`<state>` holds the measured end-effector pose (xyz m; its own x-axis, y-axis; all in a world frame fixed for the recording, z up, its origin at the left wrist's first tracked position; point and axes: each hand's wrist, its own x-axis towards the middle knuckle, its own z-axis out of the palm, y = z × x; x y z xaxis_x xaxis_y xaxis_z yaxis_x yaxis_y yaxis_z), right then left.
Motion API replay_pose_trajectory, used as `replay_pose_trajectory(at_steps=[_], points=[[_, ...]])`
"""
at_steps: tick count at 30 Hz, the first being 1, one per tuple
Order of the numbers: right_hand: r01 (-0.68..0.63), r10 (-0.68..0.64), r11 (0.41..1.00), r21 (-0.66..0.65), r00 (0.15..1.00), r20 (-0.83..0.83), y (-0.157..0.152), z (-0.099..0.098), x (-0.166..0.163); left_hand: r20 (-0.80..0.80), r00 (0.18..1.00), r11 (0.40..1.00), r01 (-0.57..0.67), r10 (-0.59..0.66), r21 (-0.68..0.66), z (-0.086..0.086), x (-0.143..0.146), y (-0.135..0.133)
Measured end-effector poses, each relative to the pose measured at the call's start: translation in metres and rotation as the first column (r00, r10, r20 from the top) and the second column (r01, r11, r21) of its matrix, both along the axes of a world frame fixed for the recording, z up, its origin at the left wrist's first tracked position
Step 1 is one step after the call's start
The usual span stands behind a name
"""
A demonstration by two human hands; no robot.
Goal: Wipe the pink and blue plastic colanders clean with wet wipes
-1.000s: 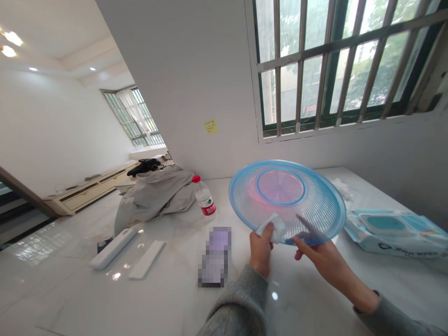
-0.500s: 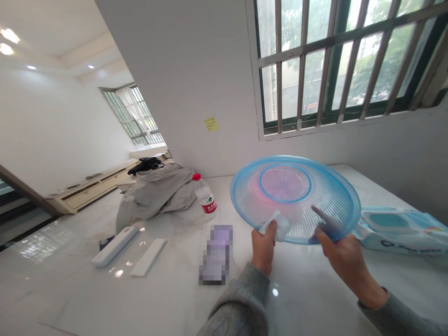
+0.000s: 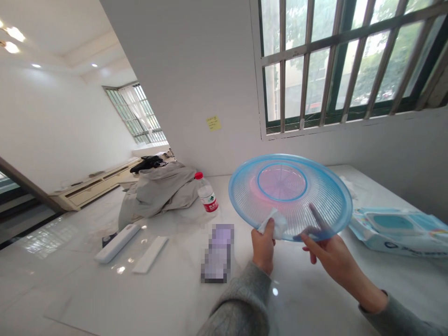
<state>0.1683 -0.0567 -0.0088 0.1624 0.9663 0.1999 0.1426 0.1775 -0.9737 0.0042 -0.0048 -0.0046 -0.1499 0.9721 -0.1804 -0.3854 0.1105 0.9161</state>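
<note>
A round, ribbed, see-through blue plate (image 3: 290, 196) with a pink-tinted centre is held tilted above the white table (image 3: 140, 298). My left hand (image 3: 263, 247) is closed on a folded white wipe (image 3: 274, 223), pressed against the plate's near rim. My right hand (image 3: 329, 254) grips the near rim a little to the right, thumb on the front and fingers showing through the plastic behind it.
A pack of wet wipes (image 3: 395, 228) lies at the right. A water bottle with a red cap (image 3: 207, 193) stands beside a heap of grey clothing (image 3: 159, 191). Two white bars (image 3: 133, 243) and a blurred-out object (image 3: 219, 252) lie on the table. A barred window (image 3: 343, 60) is behind.
The plate has turned slightly in my hands, and my right hand has shifted its hold along the near rim, out to the right and back. The wipe stays pressed at the rim.
</note>
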Motion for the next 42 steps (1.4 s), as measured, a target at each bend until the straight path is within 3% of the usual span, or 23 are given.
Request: replay_pose_trajectory(at_steps=[6, 9, 17, 21, 25, 29, 36, 42], points=[[0.208, -0.253, 0.952, 0.224, 0.948, 0.193, -0.004, 0.014, 0.015, -0.003, 1.0, 1.0, 0.013, -0.013, -0.028, 0.003, 0.0, -0.001], [0.276, -0.331, 0.926, 0.258, 0.922, 0.201, -0.007, 0.018, 0.018, 0.005, 1.0, 0.998, 0.019, -0.019, -0.053, 0.002, -0.001, 0.003], [0.141, -0.143, 0.987, 0.072, 0.989, 0.025, -0.009, 0.02, 0.002, -0.025, 1.0, 1.0, -0.019, 0.019, 0.003, 0.001, 0.0, 0.0], [0.077, -0.076, 0.997, 0.01, 0.996, -0.049, -0.008, 0.015, -0.004, -0.028, 0.999, 0.999, 0.047, -0.046, 0.021, 0.007, 0.004, -0.008], [0.032, -0.027, 0.999, 0.025, 0.985, -0.173, -0.006, 0.012, -0.009, 0.066, 0.987, 0.989, 0.143, -0.144, 0.025, 0.01, 0.005, -0.012], [0.043, -0.036, 0.999, 0.033, 0.98, -0.194, -0.005, 0.008, -0.011, 0.122, 0.962, 0.97, 0.237, -0.243, 0.06, 0.011, 0.005, -0.012], [0.064, -0.068, 0.997, -0.033, 0.988, -0.142, -0.003, -0.004, -0.009, 0.183, 0.954, 0.971, 0.238, -0.237, 0.017, 0.016, 0.005, -0.016], [0.078, -0.083, 0.996, -0.042, 0.989, -0.126, -0.003, 0.004, -0.007, 0.164, 0.954, 0.967, 0.253, -0.253, 0.023, 0.019, 0.006, -0.019]])
